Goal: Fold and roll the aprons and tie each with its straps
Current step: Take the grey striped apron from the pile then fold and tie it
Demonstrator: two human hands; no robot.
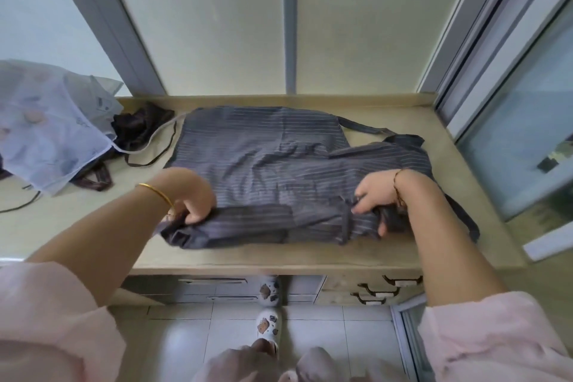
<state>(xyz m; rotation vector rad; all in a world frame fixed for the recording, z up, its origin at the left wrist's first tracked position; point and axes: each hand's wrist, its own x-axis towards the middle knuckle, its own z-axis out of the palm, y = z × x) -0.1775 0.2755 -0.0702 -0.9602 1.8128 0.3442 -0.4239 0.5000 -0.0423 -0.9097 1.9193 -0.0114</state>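
while the striped apron [263,146] lies on the tabletop [403,245] | rolled near edge [248,226] runs left-right | left hand [193,195] grip clamped on its left end, right hand [376,195] grip on its right end | unrolled cloth lies beyond both, so the roll likely goes away from the person

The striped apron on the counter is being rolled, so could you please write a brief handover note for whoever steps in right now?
Left hand: its fingers grip the left end of the roll begun at the near edge of the striped apron.
Right hand: grips the roll's right end.
The apron lies folded on the counter; one strap trails off to the right.
Done: folded, first turns rolled.
Left: roll on toward the window, then tie with the straps. After that, the pale cloth and dark cloth heaped at the left, apparently more aprons.
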